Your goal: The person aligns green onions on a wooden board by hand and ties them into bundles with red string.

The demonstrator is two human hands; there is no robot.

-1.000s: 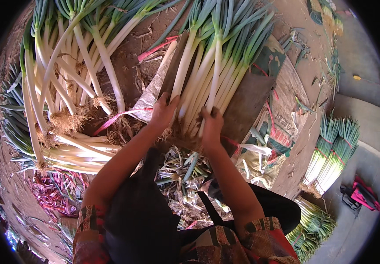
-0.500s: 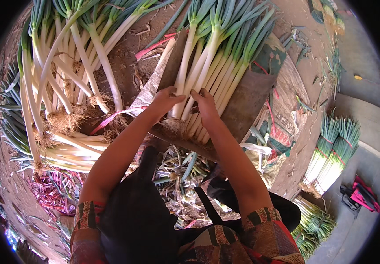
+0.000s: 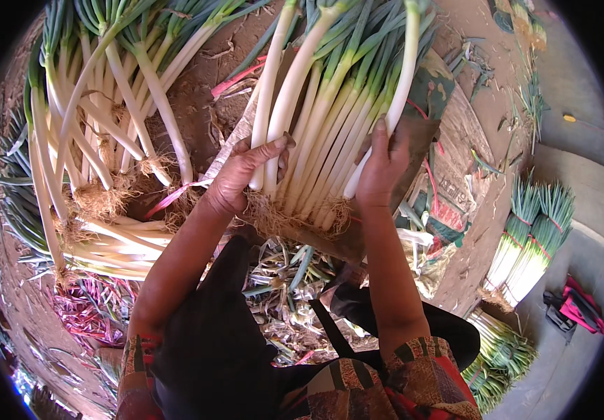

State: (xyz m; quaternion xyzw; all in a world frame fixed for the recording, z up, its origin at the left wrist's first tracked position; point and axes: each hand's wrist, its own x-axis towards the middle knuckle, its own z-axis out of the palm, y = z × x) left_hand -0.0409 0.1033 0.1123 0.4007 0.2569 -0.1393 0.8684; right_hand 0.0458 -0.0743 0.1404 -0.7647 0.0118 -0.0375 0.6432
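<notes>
My left hand [image 3: 240, 172] is closed round two thick white leek-like green onions [image 3: 289, 89], its thumb lying across them low down near the roots. In my right hand [image 3: 384, 166] is a single green onion [image 3: 409, 61], gripped near its white lower end and tilted along the right side of the row. Between the hands lies a row of thinner green onions [image 3: 337, 133], side by side, roots toward me and green tops away. A dark board or trough [image 3: 407, 150] lies under them, its side showing at the right.
Loose green onions [image 3: 156, 94] with roots fill the left. Nearby lies a pink tie strip [image 3: 169, 200]. Peeled leaves [image 3: 288, 269] cover the ground before me. At the right stand tied onion bundles [image 3: 526, 241], with a pink-and-black item [image 3: 578, 306] on the floor.
My hands have moved apart, from close together over the thick stalks. The left carries two stalks to the row's left side; the right now holds one stalk at its right side.
</notes>
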